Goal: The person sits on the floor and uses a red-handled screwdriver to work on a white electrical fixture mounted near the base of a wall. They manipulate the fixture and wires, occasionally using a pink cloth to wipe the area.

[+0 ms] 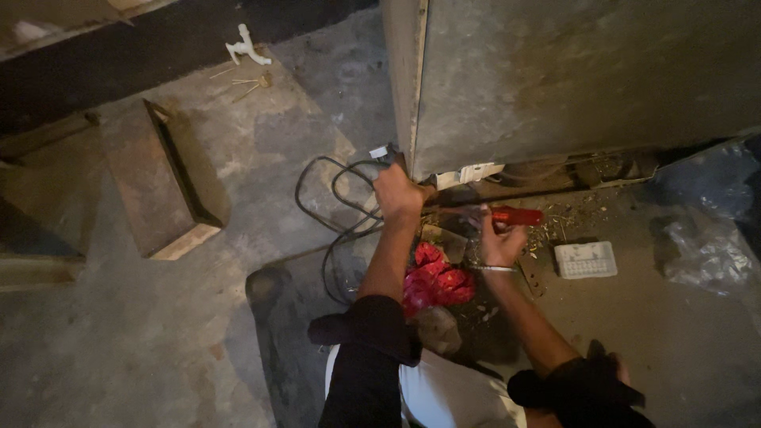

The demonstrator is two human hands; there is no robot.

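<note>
Left hand [396, 192] is up at the bottom corner of the big grey cabinet [587, 71], fist closed, pressed against the lower edge. Can't tell what it grips, if anything; the fingers are turned away from the camera.

Right hand [499, 242] is closed around a screwdriver [507, 215] with a red handle. The tool lies roughly level, handle out to the right, shaft pointing left toward the left hand and the cabinet's underside. The tip is lost in shadow. A thin bangle sits on the right wrist.

A black cable [333, 214] loops on the floor [158, 349] just left of the left hand and runs up to a small white plug [380, 150] at the cabinet corner. A white fitting [474, 172] sits on the cabinet's bottom edge, just right of the left hand.

Between the forearms there is a crumpled red bag [436, 281] on the floor, and near it a dark patch of dirt and debris. Loose crumbs and scraps are scattered under the cabinet edge to the right of the screwdriver.

A small white ribbed plastic part [587, 260] lies flat on the floor, right of the right hand, clear of it. Clear plastic sheeting [713, 246] is bunched at the far right.

Well off to the left is a wooden box [170, 190], tilted, its open side facing right. A small white pipe fitting [246, 47] lies at the top, near a dark wall base.

The person wears dark sleeves pushed up the forearms, with white cloth at the lap.
</note>
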